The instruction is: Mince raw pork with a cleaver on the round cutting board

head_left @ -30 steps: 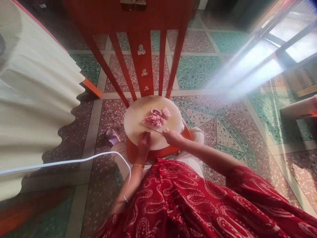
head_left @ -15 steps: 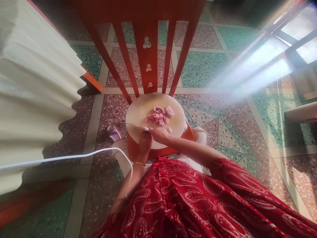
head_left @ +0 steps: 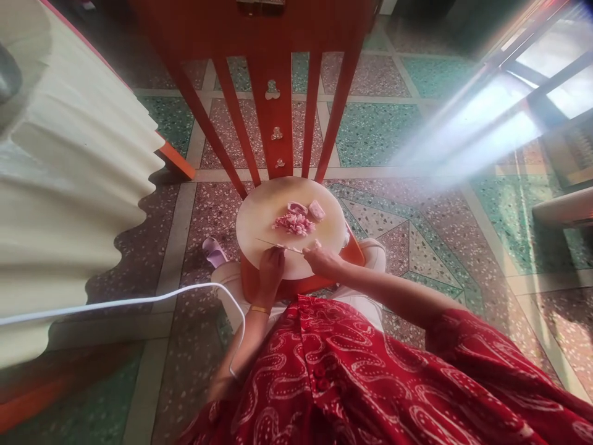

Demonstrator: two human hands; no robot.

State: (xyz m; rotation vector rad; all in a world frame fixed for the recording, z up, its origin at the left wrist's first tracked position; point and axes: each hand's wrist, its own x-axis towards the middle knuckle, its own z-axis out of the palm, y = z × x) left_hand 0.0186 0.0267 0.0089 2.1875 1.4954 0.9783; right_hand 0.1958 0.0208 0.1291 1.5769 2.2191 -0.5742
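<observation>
The right hand (head_left: 324,261) is closed on the knife (head_left: 279,246), which has swung back from the board's left edge to lie by the left hand (head_left: 271,267), whose fingers are curled on the cutting board (head_left: 259,213). Chopped meat (head_left: 293,223) sits mid-board beside 2 bigger pieces (head_left: 316,210). Red chair slats (head_left: 278,123) stand behind.

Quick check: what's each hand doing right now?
Left hand: fingers curled on the cutting board beside the blade; grip unclear.
Right hand: closed on the knife.
</observation>
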